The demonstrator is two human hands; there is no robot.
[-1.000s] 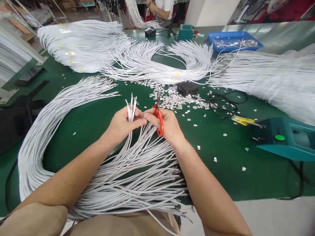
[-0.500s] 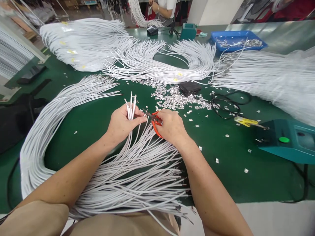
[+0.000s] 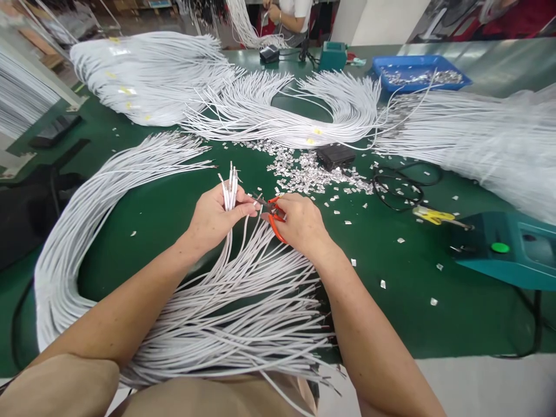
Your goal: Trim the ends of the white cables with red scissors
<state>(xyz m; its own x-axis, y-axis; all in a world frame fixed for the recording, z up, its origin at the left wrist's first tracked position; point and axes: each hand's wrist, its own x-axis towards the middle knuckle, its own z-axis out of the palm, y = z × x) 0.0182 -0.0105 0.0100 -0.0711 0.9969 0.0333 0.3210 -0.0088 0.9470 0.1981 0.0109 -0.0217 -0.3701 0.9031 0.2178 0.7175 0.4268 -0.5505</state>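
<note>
Several white cables (image 3: 229, 200) stand upright in my left hand (image 3: 211, 219), which is closed round them with the thumb and index finger pinched at the right. In my right hand (image 3: 303, 223) is a pair of red-handled cutters (image 3: 275, 220); its dark jaws reach to my left fingertips. A single cable end appears to be at the jaws, but the small gap there is hard to make out. Below both hands spreads a large bundle of white cables (image 3: 243, 313), its loose ends pointing right. The same bundle curves round on the left.
Small silvery pieces (image 3: 304, 171) lie scattered behind my hands, near a black block (image 3: 334, 155). More cable bundles (image 3: 152, 75) line the back, with a blue tray (image 3: 419, 66). At right stand a teal device (image 3: 508, 249) and yellow-handled tool (image 3: 434, 215). Across the table sits another person (image 3: 295, 14).
The cables in my left hand have drawn closer together. My left fingertips have shifted slightly right toward the cutters, whose jaws now look a little further apart.
</note>
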